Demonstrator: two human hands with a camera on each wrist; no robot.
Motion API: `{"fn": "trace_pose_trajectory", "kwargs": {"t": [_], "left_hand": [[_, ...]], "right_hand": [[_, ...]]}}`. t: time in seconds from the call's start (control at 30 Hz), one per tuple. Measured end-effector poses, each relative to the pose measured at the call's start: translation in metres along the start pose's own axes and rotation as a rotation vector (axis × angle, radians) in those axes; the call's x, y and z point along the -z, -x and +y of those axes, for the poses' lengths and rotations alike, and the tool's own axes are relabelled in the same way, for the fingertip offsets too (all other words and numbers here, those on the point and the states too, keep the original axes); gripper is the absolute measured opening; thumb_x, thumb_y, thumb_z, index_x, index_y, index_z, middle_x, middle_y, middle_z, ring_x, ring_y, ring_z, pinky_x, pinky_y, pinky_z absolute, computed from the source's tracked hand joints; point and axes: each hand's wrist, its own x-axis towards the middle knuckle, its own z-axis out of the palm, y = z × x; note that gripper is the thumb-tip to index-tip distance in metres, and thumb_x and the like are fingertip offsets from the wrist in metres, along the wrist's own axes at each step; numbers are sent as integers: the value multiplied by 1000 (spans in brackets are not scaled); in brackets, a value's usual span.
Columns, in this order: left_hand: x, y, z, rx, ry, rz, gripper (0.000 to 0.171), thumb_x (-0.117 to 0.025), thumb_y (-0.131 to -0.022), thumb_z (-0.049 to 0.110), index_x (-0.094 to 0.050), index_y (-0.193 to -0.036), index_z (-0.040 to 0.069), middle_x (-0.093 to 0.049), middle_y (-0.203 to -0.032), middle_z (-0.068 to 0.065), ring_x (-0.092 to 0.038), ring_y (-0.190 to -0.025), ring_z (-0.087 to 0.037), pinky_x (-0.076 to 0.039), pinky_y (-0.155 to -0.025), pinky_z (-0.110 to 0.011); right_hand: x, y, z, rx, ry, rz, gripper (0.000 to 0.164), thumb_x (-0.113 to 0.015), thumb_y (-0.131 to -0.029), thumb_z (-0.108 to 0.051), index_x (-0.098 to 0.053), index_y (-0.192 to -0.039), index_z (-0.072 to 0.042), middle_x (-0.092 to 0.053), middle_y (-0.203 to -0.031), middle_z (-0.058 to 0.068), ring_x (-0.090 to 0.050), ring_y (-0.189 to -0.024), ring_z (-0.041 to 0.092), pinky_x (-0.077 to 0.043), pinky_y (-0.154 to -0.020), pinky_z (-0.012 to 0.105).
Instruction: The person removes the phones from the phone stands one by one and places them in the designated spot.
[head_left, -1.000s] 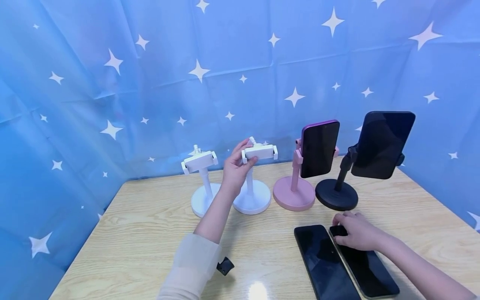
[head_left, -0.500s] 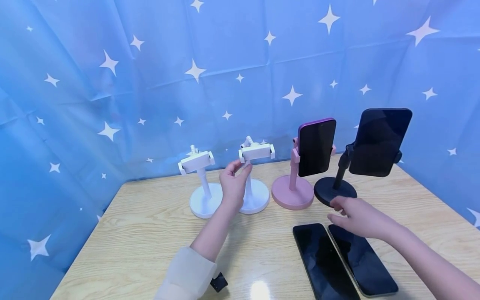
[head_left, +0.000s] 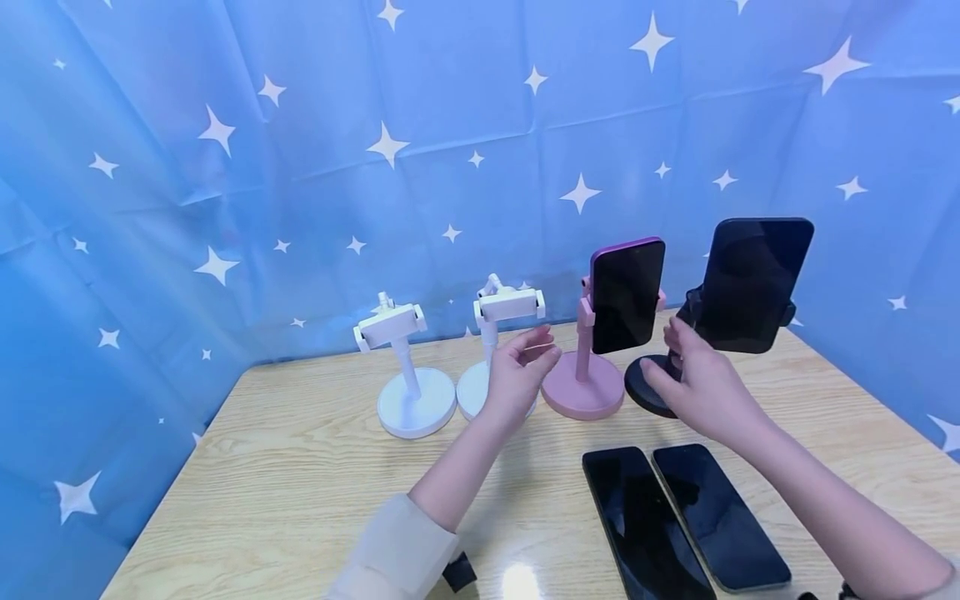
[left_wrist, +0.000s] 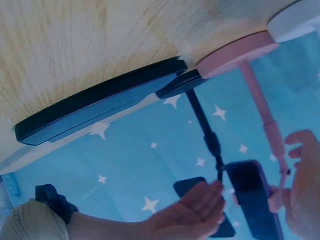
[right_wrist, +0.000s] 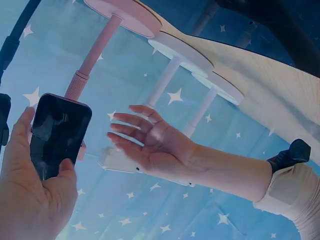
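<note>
Pink stand: upright, at the centre of these clock directions, taken from the head view; the pink stand [head_left: 583, 350] carries a purple-edged phone [head_left: 628, 296], upright, dark screen facing the wearer.
Left hand: between 8 and 9 o'clock, beside the pink stand and in front of the nearer white stand; the left hand [head_left: 517, 379] holds nothing, fingers gently bent and spread, palm visible from the right wrist camera.
Right hand: between 3 and 4 o'clock, in front of the black stand's stem; the right hand [head_left: 707, 385] holds nothing, fingers loosely extended, thumb apart; whether it touches the stem I cannot tell.
Black stand: 3 o'clock; the black stand [head_left: 637, 387] bears a larger dark phone [head_left: 757, 283], tilted.
White stands: 9 o'clock; a nearer white stand [head_left: 510, 305] and, beyond it, a farther white stand [head_left: 407, 367].
Flat phones: a left flat phone [head_left: 647, 521] at 5 o'clock; a right flat phone [head_left: 722, 517] just beside it; both screen up.
Worktop: pale wood-grain worktop [head_left: 300, 467] beneath everything.
Backdrop: 12 o'clock; blue cloth [head_left: 315, 208] with white stars.
</note>
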Motion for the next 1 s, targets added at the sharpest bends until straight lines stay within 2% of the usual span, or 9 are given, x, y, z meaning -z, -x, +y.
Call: {"fn": "trace_pose_trajectory", "kwargs": {"t": [0.2,0.33,0.47,0.53,0.67,0.87,1.0], "left_hand": [[-18,-4,4,-106,-91,-47,47,-58,-89,9,-45,-134,5,-56,-119,-14,-56,-110,-23,-47,-89,-30],[-30,-7,12,-149,-118,-79,53,-57,-88,4,-38,-138,5,-52,-126,-13,-54,-114,-23,-46,-91,-30],[-38,-13,17,-194,-142,-86,53,-56,-88,1,-38,-138,4,-50,-130,-12,-54,-114,-22,-46,-90,-27],[-42,-16,18,-204,-146,-83,50,-55,-89,0,-41,-136,5,-51,-130,-11,-55,-112,-20,-47,-88,-24],[-46,-20,19,-204,-146,-67,43,-53,-90,0,-47,-132,6,-55,-125,-11,-57,-108,-19,-48,-83,-21],[-47,-20,18,-209,-130,-47,40,-53,-90,-1,-51,-129,5,-58,-120,-13,-59,-103,-19,-49,-82,-20],[-48,-18,17,-230,-115,-44,39,-54,-89,-1,-52,-128,2,-57,-123,-13,-61,-99,-19,-50,-78,-18]], "right_hand": [[-3,-12,-2,65,-64,168,65,-43,-95,-15,-7,-139,16,-23,-138,38,-34,-121,49,-36,-91,57],[-7,-24,-1,127,-63,262,56,-41,-92,-2,-13,-136,19,-32,-133,38,-37,-120,49,-36,-91,57],[-10,-35,0,142,-48,293,51,-36,-90,4,-16,-135,20,-41,-119,38,-45,-109,50,-39,-88,58],[-11,-39,1,142,-40,309,49,-35,-90,5,-20,-135,19,-45,-110,36,-51,-93,47,-43,-80,56],[-10,-45,3,142,-47,336,44,-34,-89,7,-31,-131,16,-50,-91,28,-49,-71,36,-39,-65,46],[-6,-45,9,188,-9,330,31,-36,-86,11,-43,-116,10,-49,-80,20,-45,-66,29,-35,-60,39],[-5,-43,13,259,33,379,26,-42,-82,15,-47,-106,9,-50,-76,17,-45,-63,26,-35,-58,36]]}}
